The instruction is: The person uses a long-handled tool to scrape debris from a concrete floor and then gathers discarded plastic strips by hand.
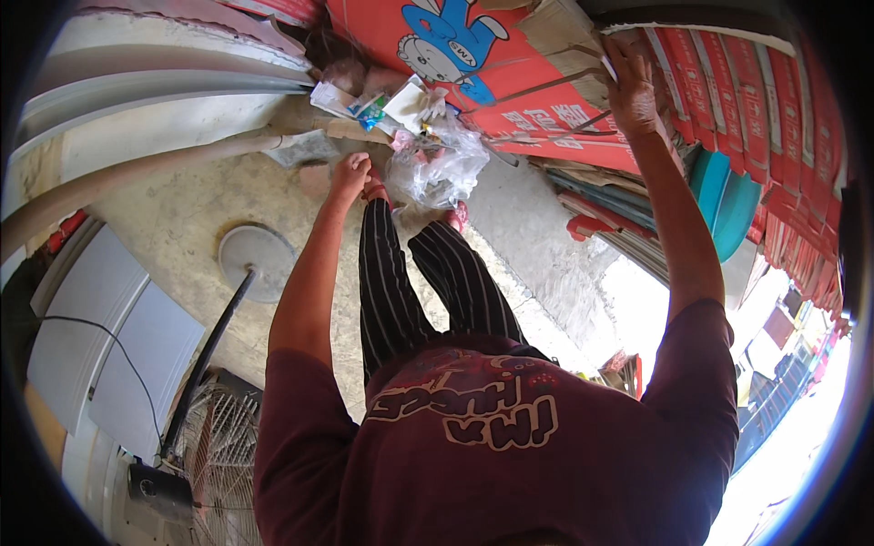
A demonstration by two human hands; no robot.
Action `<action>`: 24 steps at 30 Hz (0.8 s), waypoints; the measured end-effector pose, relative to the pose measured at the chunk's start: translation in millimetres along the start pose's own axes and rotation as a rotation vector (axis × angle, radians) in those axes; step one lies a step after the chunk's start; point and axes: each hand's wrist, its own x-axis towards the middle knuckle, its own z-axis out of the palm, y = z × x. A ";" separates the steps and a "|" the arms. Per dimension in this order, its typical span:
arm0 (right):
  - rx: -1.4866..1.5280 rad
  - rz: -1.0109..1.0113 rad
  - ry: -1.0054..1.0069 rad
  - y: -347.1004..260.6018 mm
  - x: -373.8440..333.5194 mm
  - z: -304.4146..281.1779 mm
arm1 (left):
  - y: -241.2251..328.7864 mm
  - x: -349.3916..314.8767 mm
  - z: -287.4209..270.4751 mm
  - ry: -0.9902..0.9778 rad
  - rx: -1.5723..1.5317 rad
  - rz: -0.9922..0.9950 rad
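Note:
My left hand (348, 178) is low over the floor with its fingers curled closed; whatever they may hold is too small to make out. Just right of it lies a heap of clear plastic bags (440, 166) with crumpled paper and wrappers. My right hand (632, 95) is raised far to the right, its fingers stretched out against the edge of a large red cardboard panel (537, 86). Brown cardboard (566, 38) shows beside those fingers. Dark straps cross the panel, and a blue-and-white cartoon figure is printed on it.
Stacked red boxes (728, 100) line the far right, next to a teal plastic tub (719, 205). At left stand a round stand base (258, 262) with a black pole, a wire fan cage (218, 446) and grey panels (118, 337). A long pipe (146, 173) runs along the wall.

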 end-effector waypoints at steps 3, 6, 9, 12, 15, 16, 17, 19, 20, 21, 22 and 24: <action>0.050 0.015 0.015 1.5 -0.3 4.9 | 2.0 43.5 -7.5 0.041 -0.104 -0.093; 0.158 0.065 -0.005 4.2 -2.9 8.6 | 0.5 89.2 -12.9 0.059 -0.218 -0.075; 0.349 0.189 -0.012 4.9 -3.7 13.1 | -6.6 145.5 -17.3 0.061 -0.208 -0.049; 0.310 0.145 -0.099 10.1 -6.6 11.8 | -11.0 198.1 -13.3 0.178 -0.280 -0.025; 0.400 0.138 -0.072 10.5 -6.1 18.4 | -26.7 259.6 -18.0 0.184 -0.270 0.034; 0.454 0.218 -0.062 7.6 -8.2 18.5 | -18.2 267.7 -17.8 0.171 -0.258 0.041; 0.507 0.298 -0.050 5.1 -10.6 19.4 | -9.6 275.6 -17.6 0.159 -0.248 0.048; 0.375 0.212 -0.059 10.6 -13.2 14.9 | -23.1 315.2 -21.6 0.195 -0.307 0.087; 0.315 0.167 -0.059 14.0 -14.1 15.0 | -35.3 334.7 -23.7 0.208 -0.335 0.070; 0.243 0.152 -0.068 16.3 -14.4 16.4 | -35.4 346.1 -23.7 0.217 -0.356 0.051; 0.166 0.144 -0.076 16.8 -14.8 15.4 | -29.9 355.5 -26.1 0.137 -0.422 0.031; 0.169 0.261 -0.012 9.3 -16.4 19.4 | -23.2 368.9 -26.6 0.144 -0.381 0.045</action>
